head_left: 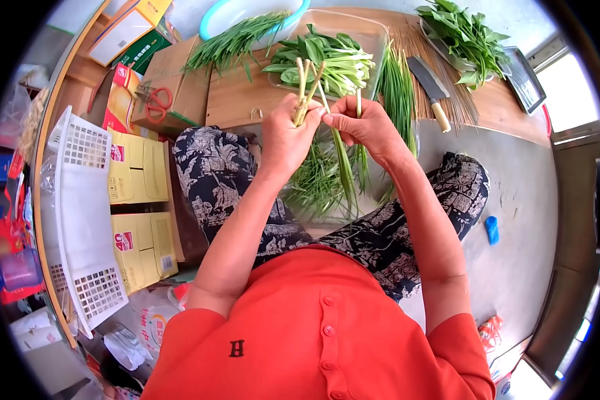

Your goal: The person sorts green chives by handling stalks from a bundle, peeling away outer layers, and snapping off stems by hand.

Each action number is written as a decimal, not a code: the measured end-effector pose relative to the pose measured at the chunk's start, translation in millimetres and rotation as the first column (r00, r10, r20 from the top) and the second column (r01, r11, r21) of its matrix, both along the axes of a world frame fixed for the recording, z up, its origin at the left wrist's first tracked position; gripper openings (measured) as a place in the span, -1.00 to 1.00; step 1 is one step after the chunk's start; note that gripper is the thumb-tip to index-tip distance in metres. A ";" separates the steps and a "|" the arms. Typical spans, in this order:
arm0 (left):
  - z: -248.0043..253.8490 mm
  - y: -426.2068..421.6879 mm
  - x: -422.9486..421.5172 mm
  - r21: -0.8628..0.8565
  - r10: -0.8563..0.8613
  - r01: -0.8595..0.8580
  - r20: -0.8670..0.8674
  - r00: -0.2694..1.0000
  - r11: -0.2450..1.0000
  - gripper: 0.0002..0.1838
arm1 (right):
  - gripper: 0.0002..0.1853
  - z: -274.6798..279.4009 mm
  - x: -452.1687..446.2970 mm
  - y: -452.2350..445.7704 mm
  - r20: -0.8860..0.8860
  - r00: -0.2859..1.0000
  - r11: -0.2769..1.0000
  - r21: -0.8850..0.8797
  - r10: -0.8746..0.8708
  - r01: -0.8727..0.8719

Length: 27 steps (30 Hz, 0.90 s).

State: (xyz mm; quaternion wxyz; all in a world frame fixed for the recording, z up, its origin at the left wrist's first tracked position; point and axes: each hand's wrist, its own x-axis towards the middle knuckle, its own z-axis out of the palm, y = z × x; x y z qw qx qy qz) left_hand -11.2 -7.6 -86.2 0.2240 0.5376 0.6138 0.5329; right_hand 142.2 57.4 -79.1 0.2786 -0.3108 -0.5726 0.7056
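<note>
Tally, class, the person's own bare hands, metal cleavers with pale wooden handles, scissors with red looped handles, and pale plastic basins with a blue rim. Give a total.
Bare hands: 2, the left hand and the right hand
Wooden-handled metal cleaver: 1
Red-handled scissors: 1 pair
Blue-rimmed pale plastic basin: 1
Total: 5

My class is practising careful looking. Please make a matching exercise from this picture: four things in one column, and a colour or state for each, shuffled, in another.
Column one
1. Scissors
2. Knife
3. Left hand
4. Basin

Column two
A. Closed around pale stalks
B. Has a blue rim
C. Has red handles
D. Has a pale brown handle

Right pairs: 1-C, 2-D, 3-A, 4-B
</note>
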 end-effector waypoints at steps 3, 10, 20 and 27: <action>-1.3 -1.7 0.1 0.120 0.052 -0.032 -0.167 0.985 0.992 -0.94 | -0.83 0.1 0.1 -4.2 0.026 1.000 1.000 -0.007 -0.013 0.013; -0.5 3.1 -10.0 0.109 0.220 -0.205 -0.149 0.964 0.973 -0.88 | -0.86 6.3 6.5 -15.3 0.045 0.999 0.997 -0.069 0.023 -0.020; -8.4 9.1 -68.6 0.009 0.357 -0.358 -0.117 0.927 0.934 -0.90 | -0.85 22.3 38.3 -27.3 -0.058 0.995 0.953 -0.287 0.081 -0.095; 29.3 -14.9 -26.6 -0.213 -0.070 0.200 0.500 0.863 0.956 -0.74 | -0.87 23.4 11.5 -33.3 0.048 0.999 0.996 -0.093 0.015 -0.011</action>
